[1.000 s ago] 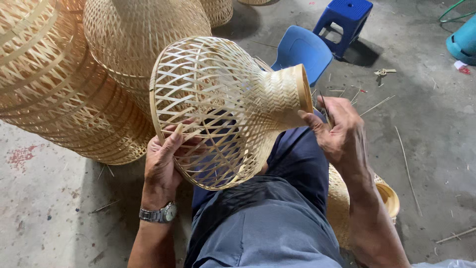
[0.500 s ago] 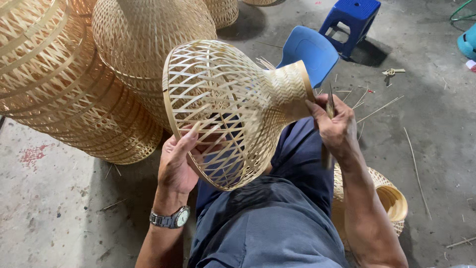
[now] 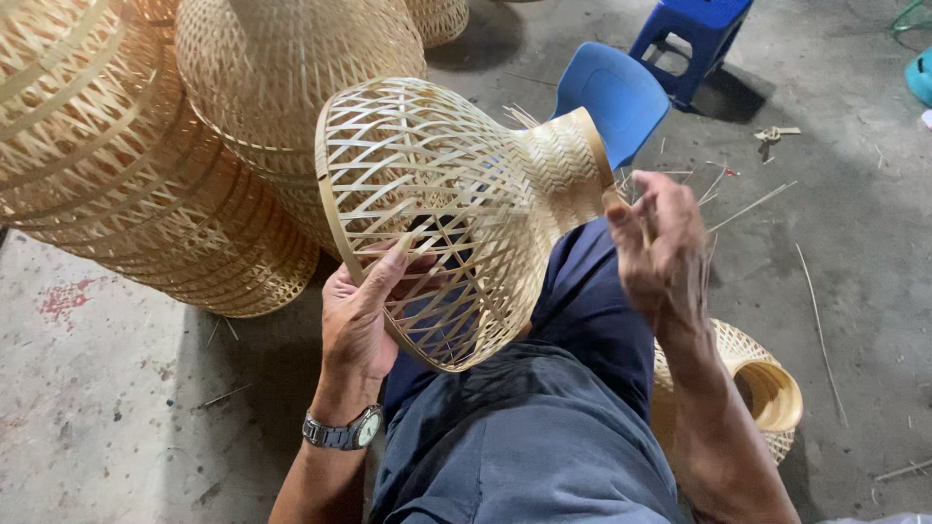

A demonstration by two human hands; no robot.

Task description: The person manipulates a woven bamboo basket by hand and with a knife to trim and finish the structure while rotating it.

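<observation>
We record the shade (image 3: pixel 437 194) as pale straw yellow, woven in an open diamond lattice across the body and a tight herringbone at the neck. The stacked shades (image 3: pixel 126 184) share the same golden tan, in denser horizontal bands. The basket (image 3: pixel 767 388) is the same yellow, its inside a deeper honey tone. The chair (image 3: pixel 614 97) and stool (image 3: pixel 694 29) are bright blue. The trousers (image 3: pixel 544 427) are dark slate blue. The watch (image 3: pixel 342 432) is silver. The floor (image 3: pixel 97 417) is grey with a faded red stain.
</observation>
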